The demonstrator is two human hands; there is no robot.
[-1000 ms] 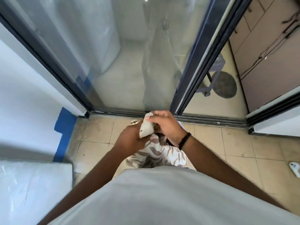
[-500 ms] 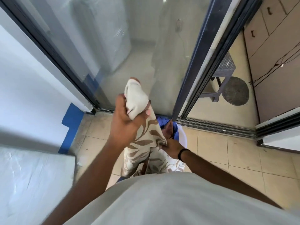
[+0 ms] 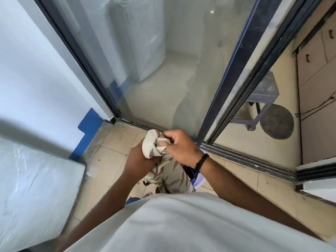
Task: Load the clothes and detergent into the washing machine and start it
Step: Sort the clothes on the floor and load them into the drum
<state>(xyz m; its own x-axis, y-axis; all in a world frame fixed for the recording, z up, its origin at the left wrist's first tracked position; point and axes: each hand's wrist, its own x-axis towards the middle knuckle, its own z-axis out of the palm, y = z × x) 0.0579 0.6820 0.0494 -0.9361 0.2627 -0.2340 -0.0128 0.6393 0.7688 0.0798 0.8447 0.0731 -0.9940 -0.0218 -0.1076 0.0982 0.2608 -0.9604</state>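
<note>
We hold the cloth (image 3: 163, 171) in both hands, close in front of our chest. Our left hand (image 3: 140, 159) is curled round its bunched top end from the left and below, the cream fabric bulging out above the fist. Our right hand (image 3: 179, 149) comes over from the right, fingers (image 3: 164, 138) bent and pinching the same bunch, thumb low against the print. The two hands touch through the fabric, so neither is nearer than the other; the wad sits between them.

From that grip the cloth hangs straight down, its long axis near vertical, the leaf-printed length dropping toward our shirt (image 3: 181, 224) and the tiled floor (image 3: 116, 142). Its lower end is hidden behind the shirt. Something blue and white (image 3: 197, 179) shows just beside the hanging part on the right; we cannot tell what it is.

Ahead stands a glass sliding door (image 3: 163, 79), with a white appliance (image 3: 143, 42) behind it to the front-left, perhaps the washing machine. The gap in the door (image 3: 263, 88) opens to the front-right, where a stool (image 3: 263, 91) stands. We judge that the cloth must travel forward and away from us, so the gathered top end leads and the hanging tail trails; it may catch on the door track (image 3: 245, 157).
</note>
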